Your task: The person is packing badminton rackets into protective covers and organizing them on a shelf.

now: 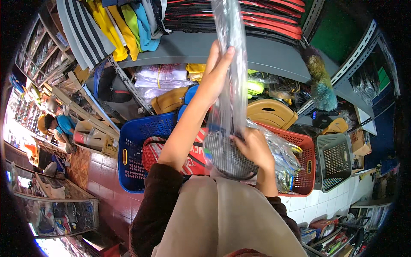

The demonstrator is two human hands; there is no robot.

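Observation:
A badminton racket (229, 156) in a long clear plastic sleeve (231, 94) stands in front of me, its strung head low by my knees and its other end rising toward the shelf. My left hand (217, 75) is closed round the upper part of the sleeve, thumb toward the front. Lower down, my right hand (257, 147) grips the side of the racket's head, with the thumb across the plastic and some fingers hidden behind. Beneath lie a blue basket (128, 152) holding a red and white bag (195, 152), and a red basket (306, 165) with plastic-wrapped goods.
A grey basket (334, 160) stands at the right. Behind is a grey shelf (188, 49) with folded clothes (115, 34) and stacked red and black items (269, 21). A feather duster (321, 81) hangs at the right post. At far left, another person (60, 126) sits low near a box (96, 137).

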